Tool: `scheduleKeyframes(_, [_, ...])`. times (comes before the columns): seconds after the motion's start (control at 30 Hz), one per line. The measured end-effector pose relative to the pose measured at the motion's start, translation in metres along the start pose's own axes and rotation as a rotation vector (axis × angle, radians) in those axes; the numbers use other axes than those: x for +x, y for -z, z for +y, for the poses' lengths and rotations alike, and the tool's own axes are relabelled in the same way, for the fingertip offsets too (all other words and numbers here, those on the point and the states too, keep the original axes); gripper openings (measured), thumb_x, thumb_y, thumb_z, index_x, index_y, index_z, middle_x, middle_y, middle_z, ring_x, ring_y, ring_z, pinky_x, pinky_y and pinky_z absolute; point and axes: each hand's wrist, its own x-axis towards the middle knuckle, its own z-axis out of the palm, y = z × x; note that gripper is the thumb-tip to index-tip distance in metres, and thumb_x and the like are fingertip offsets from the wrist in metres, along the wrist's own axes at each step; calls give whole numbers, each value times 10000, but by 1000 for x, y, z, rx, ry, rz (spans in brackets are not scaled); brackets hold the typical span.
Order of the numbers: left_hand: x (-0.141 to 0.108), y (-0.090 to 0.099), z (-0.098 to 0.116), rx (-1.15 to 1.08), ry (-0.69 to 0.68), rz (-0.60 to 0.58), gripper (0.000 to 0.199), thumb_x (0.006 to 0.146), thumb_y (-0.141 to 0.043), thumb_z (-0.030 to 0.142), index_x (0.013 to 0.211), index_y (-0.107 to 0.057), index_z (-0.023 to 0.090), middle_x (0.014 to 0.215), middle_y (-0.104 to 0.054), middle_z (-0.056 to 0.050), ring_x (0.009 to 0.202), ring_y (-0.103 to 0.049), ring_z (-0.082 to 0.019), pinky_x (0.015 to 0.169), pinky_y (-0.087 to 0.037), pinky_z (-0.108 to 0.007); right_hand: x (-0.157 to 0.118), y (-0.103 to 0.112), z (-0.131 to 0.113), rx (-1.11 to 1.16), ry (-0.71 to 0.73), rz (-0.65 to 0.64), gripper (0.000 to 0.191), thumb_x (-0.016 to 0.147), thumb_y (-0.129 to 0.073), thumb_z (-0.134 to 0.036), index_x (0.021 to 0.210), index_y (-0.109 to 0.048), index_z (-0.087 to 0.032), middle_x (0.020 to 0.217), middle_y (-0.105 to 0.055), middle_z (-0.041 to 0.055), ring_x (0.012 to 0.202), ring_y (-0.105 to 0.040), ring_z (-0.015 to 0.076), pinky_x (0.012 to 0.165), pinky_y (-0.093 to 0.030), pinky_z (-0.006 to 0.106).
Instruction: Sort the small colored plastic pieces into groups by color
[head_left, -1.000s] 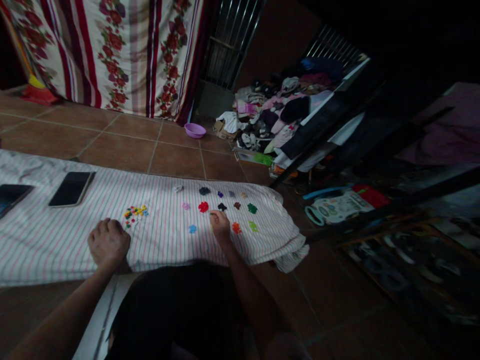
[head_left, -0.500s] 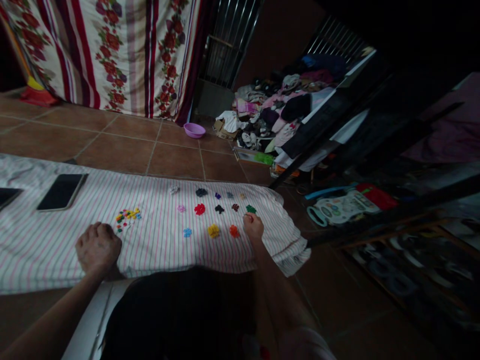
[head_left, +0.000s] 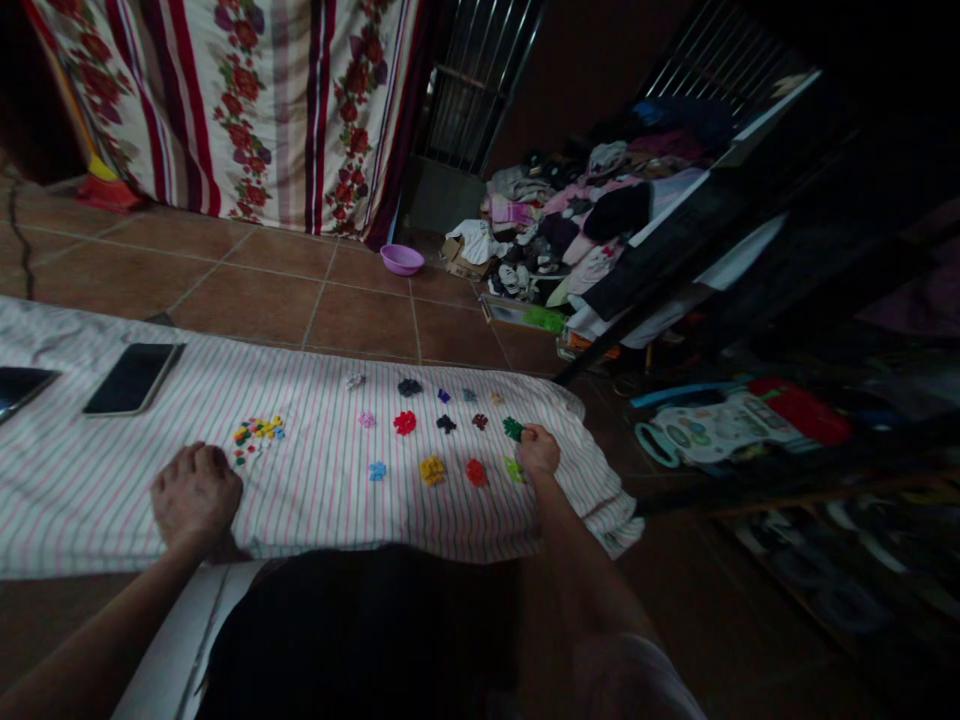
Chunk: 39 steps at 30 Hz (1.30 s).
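My left hand (head_left: 196,492) rests on the striped cloth with its fingers curled under. Whatever it may hold is hidden. Just beyond it lies a mixed heap of tiny coloured pieces (head_left: 259,430). On the right, my right hand (head_left: 540,450) has its fingertips pinched at the edge of a dark green pile (head_left: 513,428); I cannot make out what is between them. A lime green pile (head_left: 514,469) sits close below those fingers. Sorted piles stand in rows to the left, among them orange (head_left: 475,472), yellow (head_left: 432,470), red (head_left: 405,423), black (head_left: 446,424) and light blue (head_left: 377,470).
Pink and grey stripes mark the cloth (head_left: 315,500) under everything. A dark-screened phone (head_left: 133,379) lies at the left, with another dark device (head_left: 22,390) at the edge. Beyond are a purple basin (head_left: 403,260), heaped clothes (head_left: 577,215) and a floral curtain (head_left: 285,120).
My right hand has shifted slightly right, off the lime green pile, which now shows, to beside the dark green pile. The left hand stays in place. The view has turned a little.
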Motion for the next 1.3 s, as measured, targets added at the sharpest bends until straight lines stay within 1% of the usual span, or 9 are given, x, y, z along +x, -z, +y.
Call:
scheduleKeyframes(0.2, [2,-1,-1,7,8,-25,323,887,-338,256,1028,-587,107,1212,-581,-180,1100,-535,-309,914,-392,-444,7,-6,5,17,-15,4,318,772,-467,-186,937,-739,-175,823,-680,73,734,-565,181,679,-406,266])
scheduleKeyframes(0.43, [1,-3,-1,-30,15,-6,332,875,-336,268,1054,-581,134,1216,-577,-188,1122,-531,-334,928,-381,-489,12,-10,9,38,35,-6,339,772,-438,-192,935,-733,-163,833,-695,76,760,-582,191,702,-422,273])
scheduleKeyframes(0.57, [2,-3,-1,-27,23,-9,344,876,-323,269,1044,-583,120,1222,-574,-190,1136,-523,-325,938,-378,-476,10,-12,10,76,36,9,318,764,-444,-205,894,-732,-170,782,-689,68,734,-581,191,702,-431,276])
scheduleKeyframes(0.67, [1,-2,0,-25,25,-19,335,886,-316,273,1026,-578,119,1218,-577,-182,1135,-524,-317,941,-379,-460,7,-13,11,90,35,17,318,763,-445,-206,900,-730,-172,798,-693,67,749,-584,191,722,-432,277])
scheduleKeyframes(0.77, [-1,-1,1,-36,25,17,322,896,-315,273,1037,-567,129,1216,-580,-172,1125,-526,-314,943,-380,-472,2,-13,13,67,42,10,336,768,-436,-202,936,-724,-159,855,-702,82,790,-596,196,743,-432,276])
scheduleKeyframes(0.87, [-2,-2,0,-46,19,42,305,892,-337,265,1051,-562,135,1215,-579,-164,1113,-524,-309,941,-381,-482,-3,-12,16,57,22,7,346,764,-434,-196,954,-719,-147,870,-706,91,800,-603,202,752,-434,280])
scheduleKeyframes(1.07, [1,-7,-4,12,4,4,283,865,-380,247,1005,-579,103,1167,-596,-161,1076,-536,-286,922,-383,-426,-10,-5,20,116,-9,35,367,764,-423,-240,959,-716,-134,893,-714,99,819,-609,216,799,-442,306])
scheduleKeyframes(1.2, [1,-8,-6,24,-8,11,291,882,-351,255,1004,-571,107,1176,-590,-153,1087,-525,-277,926,-363,-410,-19,-5,13,160,40,44,368,759,-423,-279,952,-711,-154,936,-719,96,868,-617,222,831,-452,314])
scheduleKeyframes(1.3, [1,-11,-9,11,-19,15,314,894,-325,260,1020,-568,107,1181,-584,-157,1105,-510,-273,942,-344,-404,-31,-11,3,188,101,10,380,762,-423,-311,957,-707,-152,953,-719,110,889,-625,231,843,-459,327])
